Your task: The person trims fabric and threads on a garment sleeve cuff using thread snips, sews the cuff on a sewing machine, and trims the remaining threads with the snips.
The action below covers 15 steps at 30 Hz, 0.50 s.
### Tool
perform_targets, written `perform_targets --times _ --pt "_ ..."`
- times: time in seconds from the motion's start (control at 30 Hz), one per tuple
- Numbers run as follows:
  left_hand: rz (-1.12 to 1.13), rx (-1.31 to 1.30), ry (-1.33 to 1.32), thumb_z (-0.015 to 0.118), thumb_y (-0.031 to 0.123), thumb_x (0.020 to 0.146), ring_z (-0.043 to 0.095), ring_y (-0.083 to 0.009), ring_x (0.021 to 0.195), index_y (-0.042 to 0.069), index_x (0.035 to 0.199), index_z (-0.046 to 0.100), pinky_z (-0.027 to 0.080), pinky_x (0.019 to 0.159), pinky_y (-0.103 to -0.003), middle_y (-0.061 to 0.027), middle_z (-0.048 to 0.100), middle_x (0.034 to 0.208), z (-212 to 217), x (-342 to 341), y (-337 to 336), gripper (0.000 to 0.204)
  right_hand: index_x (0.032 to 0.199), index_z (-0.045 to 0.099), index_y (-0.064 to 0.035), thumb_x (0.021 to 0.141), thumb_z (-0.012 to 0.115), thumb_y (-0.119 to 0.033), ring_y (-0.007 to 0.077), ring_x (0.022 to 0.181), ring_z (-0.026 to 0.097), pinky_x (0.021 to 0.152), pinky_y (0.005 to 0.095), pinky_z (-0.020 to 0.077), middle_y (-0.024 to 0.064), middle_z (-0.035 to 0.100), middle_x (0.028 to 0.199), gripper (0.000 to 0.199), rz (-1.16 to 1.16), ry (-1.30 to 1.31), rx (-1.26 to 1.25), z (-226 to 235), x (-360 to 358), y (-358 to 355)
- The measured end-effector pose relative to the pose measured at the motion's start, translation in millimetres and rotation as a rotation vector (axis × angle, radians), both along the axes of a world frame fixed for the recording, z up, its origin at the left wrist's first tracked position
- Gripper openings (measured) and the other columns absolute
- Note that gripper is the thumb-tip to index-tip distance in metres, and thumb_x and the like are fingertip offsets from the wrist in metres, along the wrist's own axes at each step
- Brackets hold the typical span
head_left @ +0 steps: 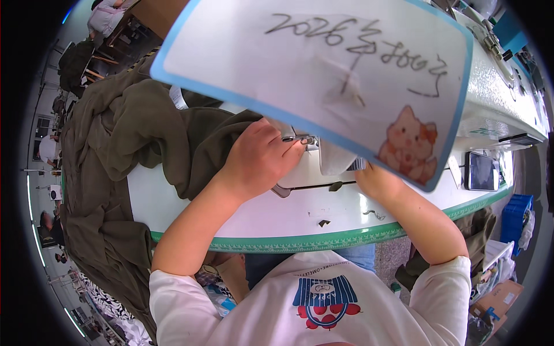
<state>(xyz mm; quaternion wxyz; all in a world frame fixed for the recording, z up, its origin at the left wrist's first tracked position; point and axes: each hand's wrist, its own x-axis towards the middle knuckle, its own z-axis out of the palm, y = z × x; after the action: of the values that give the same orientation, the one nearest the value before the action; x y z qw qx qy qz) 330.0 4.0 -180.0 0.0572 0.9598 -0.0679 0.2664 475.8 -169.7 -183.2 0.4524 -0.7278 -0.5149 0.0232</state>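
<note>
My left hand (262, 158) is at the needle area of a white sewing machine (336, 158). Its fingers are bent and pressed together beside the small metal presser foot (310, 142); what they pinch is too small to make out. Dark olive-green fabric (156, 124) lies heaped against the back of this hand and spreads left across the table. On the far side of the machine's needle head, my right hand (378, 183) rests low by the machine bed. A large white card with a blue border (248, 63) hangs in front, hiding its fingers and much of the machine.
The white table (277, 216) ends in a green measuring edge (300, 244) close to my body. Dark scraps (324, 223) and a thread bit (374, 214) lie on it. A phone-like black device (482, 171) sits at right. Beyond are a blue crate (515, 219) and a cardboard box (501, 300).
</note>
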Motion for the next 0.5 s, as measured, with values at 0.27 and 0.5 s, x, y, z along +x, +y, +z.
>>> perform_targets --times 0.27,0.5 --pt "0.077 -0.045 0.095 0.065 0.005 0.074 0.057 -0.0263 0.087 0.004 0.082 0.065 0.049 0.078 -0.038 -0.0065 0.060 0.090 3.5 3.2 1.6 0.008 0.085 0.061 -0.0002 0.095 0.051 -0.017 0.0423 0.082 0.054 0.071 0.0491 0.0417 0.0193 0.061 0.084 0.022 0.034 -0.036 -0.015 -8.0 -0.2 -1.8" --pt "0.131 -0.176 0.090 0.066 0.006 0.071 0.058 -0.0319 0.094 0.003 0.099 0.063 0.049 0.080 -0.041 -0.0117 0.062 0.099 4.6 7.8 3.4 0.028 0.081 0.062 0.0007 0.095 0.051 -0.018 0.0427 0.076 0.054 0.068 0.0489 0.0417 0.0206 0.060 0.078 0.025 0.029 0.094 -0.019 -10.6 5.2 4.2"
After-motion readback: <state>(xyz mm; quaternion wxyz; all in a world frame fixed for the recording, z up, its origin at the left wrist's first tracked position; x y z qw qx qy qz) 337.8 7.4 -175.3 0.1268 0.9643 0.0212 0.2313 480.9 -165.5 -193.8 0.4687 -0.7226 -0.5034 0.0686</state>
